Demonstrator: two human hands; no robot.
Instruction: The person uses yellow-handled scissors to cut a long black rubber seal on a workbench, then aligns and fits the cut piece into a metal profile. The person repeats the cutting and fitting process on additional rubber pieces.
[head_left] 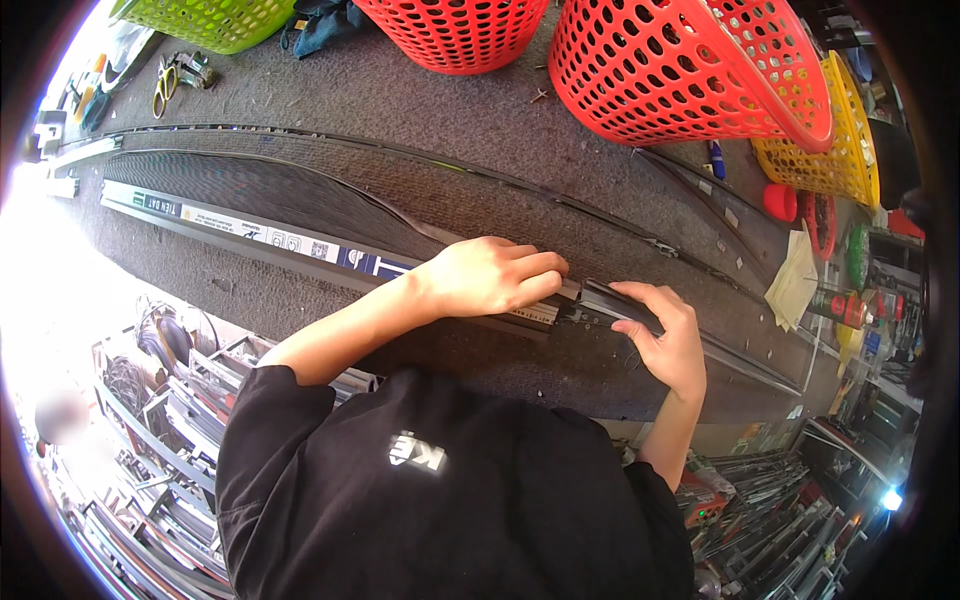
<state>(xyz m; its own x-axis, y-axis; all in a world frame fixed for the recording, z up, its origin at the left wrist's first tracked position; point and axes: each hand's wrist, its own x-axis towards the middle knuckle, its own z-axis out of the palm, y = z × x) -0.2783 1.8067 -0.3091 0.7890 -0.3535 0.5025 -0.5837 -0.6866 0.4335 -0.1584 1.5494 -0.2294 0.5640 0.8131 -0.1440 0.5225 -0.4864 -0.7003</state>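
A long metal profile point(250, 235) with a printed label strip lies across the carpeted table, running from the far left toward the middle. Dark pleated mesh point(230, 180) bulges out along its far side. My left hand point(490, 278) is closed over the profile near its right end, fingers curled around it. Just to the right, my right hand point(662, 335) pinches a short dark channel piece point(612, 302) between thumb and fingers. That piece sits at the profile's end; whether the two are joined I cannot tell.
Along the far edge stand a green basket point(215, 22), two red baskets point(620, 90) and a yellow basket point(840, 150). Yellow-handled scissors point(160, 95) lie far left. A thin dark strip point(480, 180) curves across the table. Paper point(795, 280) lies at right; metal lengths fill racks point(160, 420) nearer me.
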